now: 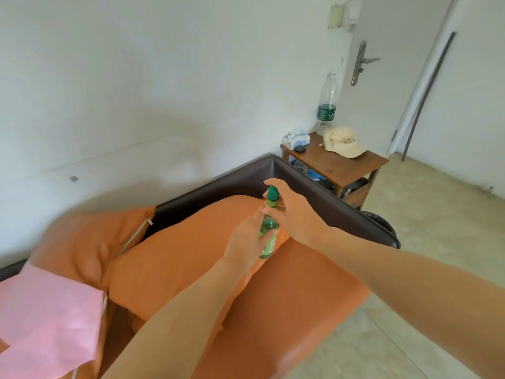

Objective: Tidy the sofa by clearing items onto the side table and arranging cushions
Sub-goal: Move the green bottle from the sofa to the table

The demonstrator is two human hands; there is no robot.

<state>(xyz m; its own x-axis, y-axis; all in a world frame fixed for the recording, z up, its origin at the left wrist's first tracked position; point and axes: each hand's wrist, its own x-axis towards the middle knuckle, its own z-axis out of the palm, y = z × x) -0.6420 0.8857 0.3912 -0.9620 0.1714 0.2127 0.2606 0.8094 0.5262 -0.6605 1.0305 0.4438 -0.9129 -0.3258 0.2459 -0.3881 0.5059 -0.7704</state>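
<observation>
Green bottle [269, 228], label unreadable, gripped in both left hand [246, 242] and right hand [293, 212] above orange sofa [287, 310]

White door [388, 77], lever handle [364, 62].

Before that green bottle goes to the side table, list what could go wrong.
1. Both the left hand and right hand grip the green bottle; a careless handover could drop it onto the orange cushion.
2. The side table already holds a water bottle, cap and tissue box; the tall bottle might get knocked over.
</observation>
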